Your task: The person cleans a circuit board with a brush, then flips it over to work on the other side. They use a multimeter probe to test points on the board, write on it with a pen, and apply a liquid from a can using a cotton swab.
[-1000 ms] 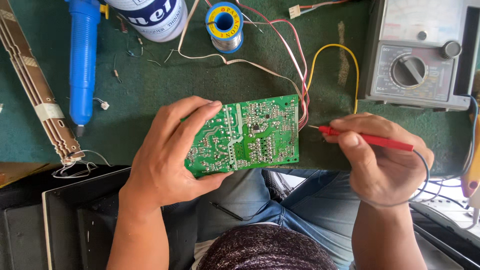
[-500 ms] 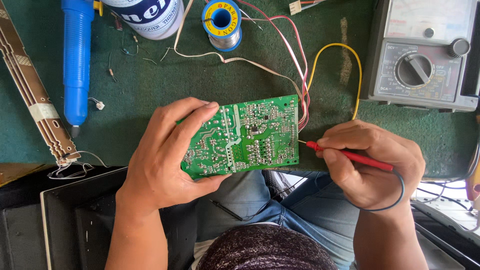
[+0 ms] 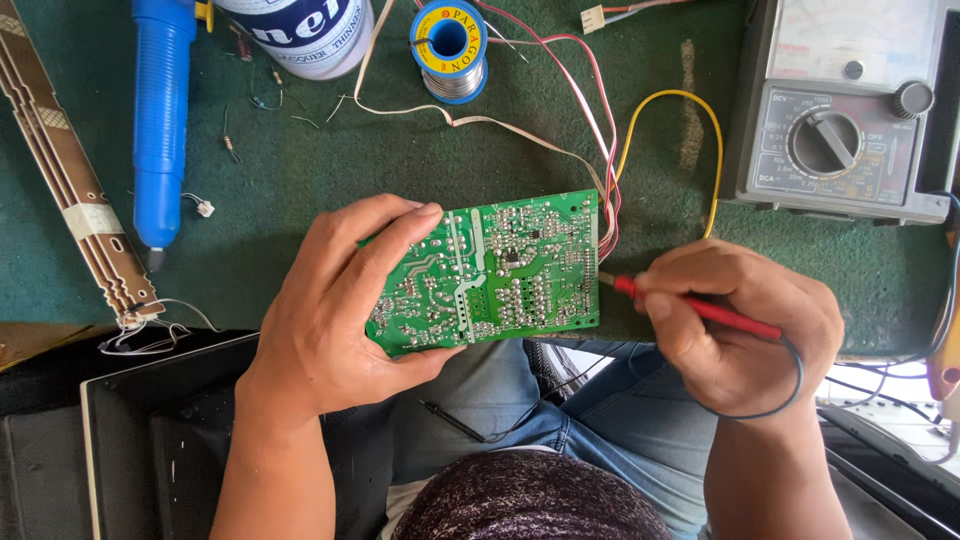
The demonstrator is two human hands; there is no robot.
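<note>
My left hand (image 3: 335,310) grips a green circuit board (image 3: 500,270) by its left edge, solder side up, above the green mat (image 3: 330,170). In my right hand (image 3: 740,325) I pinch a red test probe (image 3: 690,305); its metal tip touches the right edge of the board. Red, white and yellow wires (image 3: 610,150) run from the board's right corner up over the mat. A black probe (image 3: 455,420) lies loose on my lap below the board.
A grey analogue multimeter (image 3: 840,110) stands at the upper right. A blue desoldering pump (image 3: 160,120), a white can (image 3: 300,35) and a blue solder spool (image 3: 450,50) lie along the top. A long narrow strip board (image 3: 65,170) runs down the left. A black case (image 3: 130,440) sits lower left.
My right hand has moved the red probe left, so its tip now meets the board's right edge. The left hand keeps its hold on the board.
</note>
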